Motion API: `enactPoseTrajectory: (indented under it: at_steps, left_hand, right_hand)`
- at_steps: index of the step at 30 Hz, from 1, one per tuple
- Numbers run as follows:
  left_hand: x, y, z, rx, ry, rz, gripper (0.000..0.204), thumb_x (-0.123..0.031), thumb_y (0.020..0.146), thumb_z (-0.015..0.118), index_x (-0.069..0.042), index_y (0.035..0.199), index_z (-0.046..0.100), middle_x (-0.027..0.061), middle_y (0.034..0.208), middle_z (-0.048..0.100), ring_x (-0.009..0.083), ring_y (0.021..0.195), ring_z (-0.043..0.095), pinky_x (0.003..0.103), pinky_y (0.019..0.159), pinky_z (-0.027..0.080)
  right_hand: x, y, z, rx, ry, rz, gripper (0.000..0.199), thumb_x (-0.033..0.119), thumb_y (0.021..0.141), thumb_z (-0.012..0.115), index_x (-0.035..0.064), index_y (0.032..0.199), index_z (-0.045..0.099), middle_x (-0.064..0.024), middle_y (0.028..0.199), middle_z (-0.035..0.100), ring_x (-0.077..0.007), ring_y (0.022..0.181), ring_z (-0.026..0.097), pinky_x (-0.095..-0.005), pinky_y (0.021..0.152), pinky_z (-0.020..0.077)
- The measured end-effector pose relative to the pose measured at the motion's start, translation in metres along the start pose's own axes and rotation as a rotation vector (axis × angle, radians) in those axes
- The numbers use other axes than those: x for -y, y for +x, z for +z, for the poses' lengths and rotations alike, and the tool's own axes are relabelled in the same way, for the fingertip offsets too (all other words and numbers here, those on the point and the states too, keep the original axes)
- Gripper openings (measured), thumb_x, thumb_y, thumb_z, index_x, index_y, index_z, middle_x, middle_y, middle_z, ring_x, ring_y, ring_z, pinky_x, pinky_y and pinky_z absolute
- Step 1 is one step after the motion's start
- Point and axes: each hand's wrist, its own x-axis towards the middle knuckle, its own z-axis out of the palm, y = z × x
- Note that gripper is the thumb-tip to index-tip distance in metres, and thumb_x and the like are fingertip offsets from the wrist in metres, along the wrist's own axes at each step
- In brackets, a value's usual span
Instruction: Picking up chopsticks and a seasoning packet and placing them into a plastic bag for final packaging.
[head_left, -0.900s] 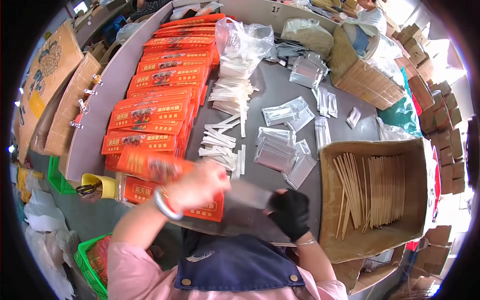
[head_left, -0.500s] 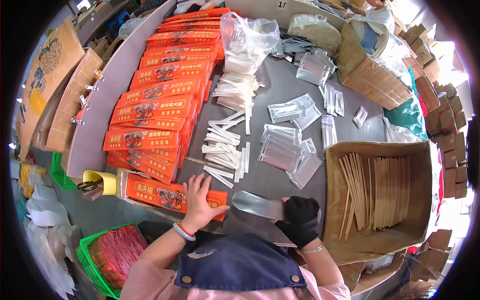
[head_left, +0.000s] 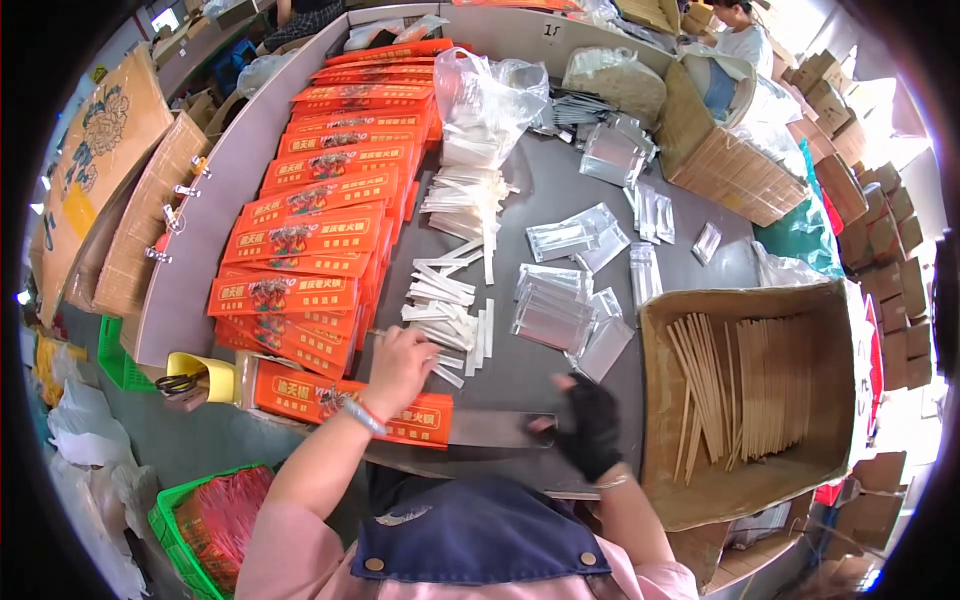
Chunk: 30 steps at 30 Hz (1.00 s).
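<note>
With twelve o'clock straight ahead of you and the middle of the table (head_left: 545,175) as the dial's centre, your left hand (head_left: 400,370) is at about seven, back upward, fingers half curled and pointing at the near end of the white paper strips (head_left: 440,310); whether a strip is pinched under the fingertips, you cannot tell. Your wrist crosses over the single red packet (head_left: 300,395), which lies flat along the near edge, between seven and eight.

At five o'clock is your right hand (head_left: 588,430), in a black fingerless glove and blurred, partly open with a digit over the end of a flat grey strip (head_left: 495,429); a firm hold cannot be made out. That strip lies level, its other end meeting the packet's right end.

The overlapping red packets (head_left: 300,235) run from nine to eleven, and a clear plastic bag (head_left: 490,85) sits at twelve. Silver-and-clear sachets (head_left: 555,310) lie right of the paper strips. At four, an open cardboard box (head_left: 740,495) holds wooden chopsticks (head_left: 770,390). Toward eight, a yellow holder (head_left: 218,378) carries scissors (head_left: 178,382), and lower down stands a green basket (head_left: 164,512) with red packaging inside
</note>
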Motion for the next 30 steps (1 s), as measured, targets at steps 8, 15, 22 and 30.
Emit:
enactPoseTrajectory:
  at_steps: [8,15,22,30]
  left_hand:
    - [-0.028,0.033,0.010,0.094,-0.095,0.160,0.013,-0.011,0.075,0.074,-0.008,0.074,0.061,0.0086,0.085,0.060,0.0312,0.086,0.057,0.044,0.073,0.044]
    - [-0.167,0.090,0.113,-0.093,-0.326,0.324,0.019,-0.014,0.074,0.076,-0.005,0.082,0.061,0.0143,0.085,0.059,0.0332,0.086,0.059,0.042,0.075,0.046]
    - [-0.181,0.108,0.121,0.064,0.039,0.088,0.032,-0.028,0.068,0.083,-0.010,0.087,0.064,0.0079,0.089,0.068,0.0275,0.088,0.065,0.041,0.077,0.045]
    - [-0.134,0.061,0.038,0.327,-0.485,0.225,0.015,-0.015,0.076,0.074,-0.006,0.080,0.063,0.0114,0.072,0.066,0.0313,0.070,0.066,0.041,0.061,0.050]
  right_hand:
    - [-0.088,-0.077,-0.097,-0.021,-0.690,1.162,0.031,0.024,0.083,0.068,0.0032,0.106,0.059,-0.0182,0.103,0.060,-0.0378,0.100,0.058,-0.0460,0.087,0.0465]
    - [-0.124,-0.097,-0.079,0.007,-0.709,0.921,0.018,0.015,0.080,0.061,0.0038,0.093,0.055,-0.0187,0.095,0.057,-0.0391,0.098,0.056,-0.0487,0.082,0.0480]
    - [-0.097,-0.090,-0.083,0.109,-0.585,1.113,0.030,0.018,0.085,0.057,0.0012,0.110,0.055,-0.0208,0.106,0.060,-0.0383,0.104,0.058,-0.0460,0.090,0.0486]
    - [-0.075,-0.100,-0.091,-0.206,-0.336,1.012,0.033,0.013,0.092,0.054,-0.0020,0.120,0.060,-0.0203,0.119,0.063,-0.0366,0.111,0.059,-0.0418,0.094,0.0472]
